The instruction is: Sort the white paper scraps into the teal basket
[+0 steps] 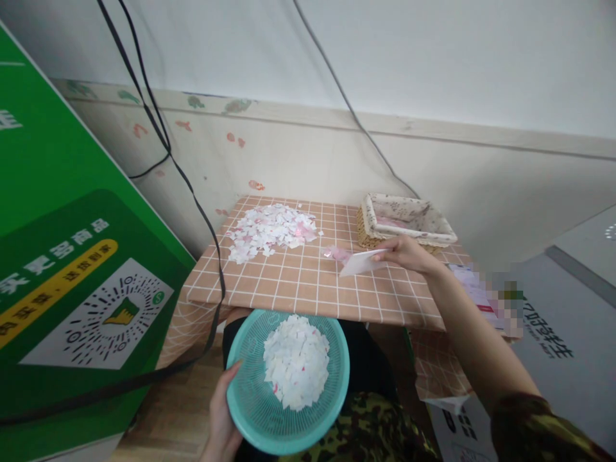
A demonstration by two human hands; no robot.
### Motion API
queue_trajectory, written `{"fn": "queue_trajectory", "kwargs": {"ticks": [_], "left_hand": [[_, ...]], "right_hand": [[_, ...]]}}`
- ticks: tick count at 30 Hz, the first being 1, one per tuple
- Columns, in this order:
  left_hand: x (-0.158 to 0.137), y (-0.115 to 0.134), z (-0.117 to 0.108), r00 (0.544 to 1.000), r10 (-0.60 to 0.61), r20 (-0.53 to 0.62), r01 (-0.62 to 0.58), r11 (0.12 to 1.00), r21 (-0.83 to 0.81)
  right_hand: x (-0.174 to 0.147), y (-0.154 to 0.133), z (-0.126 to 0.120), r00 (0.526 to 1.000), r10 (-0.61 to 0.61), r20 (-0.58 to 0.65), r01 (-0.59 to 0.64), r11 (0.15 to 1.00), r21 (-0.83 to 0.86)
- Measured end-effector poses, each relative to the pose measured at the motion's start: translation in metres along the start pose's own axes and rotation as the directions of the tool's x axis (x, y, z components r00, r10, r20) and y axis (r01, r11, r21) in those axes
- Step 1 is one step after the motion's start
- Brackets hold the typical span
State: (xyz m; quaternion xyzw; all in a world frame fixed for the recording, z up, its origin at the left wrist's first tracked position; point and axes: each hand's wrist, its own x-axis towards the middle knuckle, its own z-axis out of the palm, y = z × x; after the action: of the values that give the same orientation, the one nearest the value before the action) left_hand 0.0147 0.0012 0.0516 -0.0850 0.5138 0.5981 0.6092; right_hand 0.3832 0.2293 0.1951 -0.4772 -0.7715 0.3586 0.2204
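My left hand (222, 410) grips the left rim of a round teal plastic colander (245, 410), held over my lap below the table edge. Inside it lies a heap of small torn white paper pieces (297, 362) with a few pink bits. Over the right part of the table, my right hand (403, 251) pinches a flat white card or paper sheet (360, 262). Just left of that sheet is a small pink, shiny, clear-looking packet (335, 254). A larger pile of torn white and pink paper (272, 230) is spread on the table at the left.
A wicker basket (409, 221) with a floral cloth lining and something pink inside stands by the wall. The table has a brown checked cloth (312, 292). A green sign board (72, 256) and a hanging black cable (209, 224) flank the left side. Printed papers (474, 292) lie at the right.
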Motion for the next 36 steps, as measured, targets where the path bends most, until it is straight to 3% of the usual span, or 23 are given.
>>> {"fn": "queue_trajectory", "kwargs": {"ticks": [9,12,16,20,26,36], "left_hand": [[0.012,-0.008,-0.011,0.999,-0.013,-0.033,0.013,1.0,-0.023],[0.016,-0.009,-0.011,0.999,-0.004,-0.044,0.003,1.0,-0.02],[0.019,-0.011,-0.012,0.999,0.016,-0.036,-0.016,1.0,-0.01],[0.022,-0.012,-0.015,0.999,0.021,-0.026,-0.022,1.0,-0.009],[0.025,-0.014,-0.017,1.0,0.012,-0.016,-0.013,0.999,-0.035],[0.031,-0.018,-0.026,1.0,-0.011,-0.012,0.011,1.0,-0.027]], "right_hand": [[0.043,-0.02,0.004,0.995,-0.08,-0.064,0.076,0.996,-0.056],[0.052,-0.022,0.012,0.967,-0.113,-0.23,0.079,0.985,-0.153],[0.06,-0.017,0.039,0.879,-0.224,-0.421,0.046,0.918,-0.393],[0.049,-0.009,0.057,0.881,-0.268,-0.389,0.027,0.851,-0.524],[0.033,-0.01,0.05,0.878,-0.323,-0.354,0.112,0.857,-0.503],[0.074,-0.018,0.061,0.908,-0.285,-0.306,0.159,0.912,-0.378]]}}
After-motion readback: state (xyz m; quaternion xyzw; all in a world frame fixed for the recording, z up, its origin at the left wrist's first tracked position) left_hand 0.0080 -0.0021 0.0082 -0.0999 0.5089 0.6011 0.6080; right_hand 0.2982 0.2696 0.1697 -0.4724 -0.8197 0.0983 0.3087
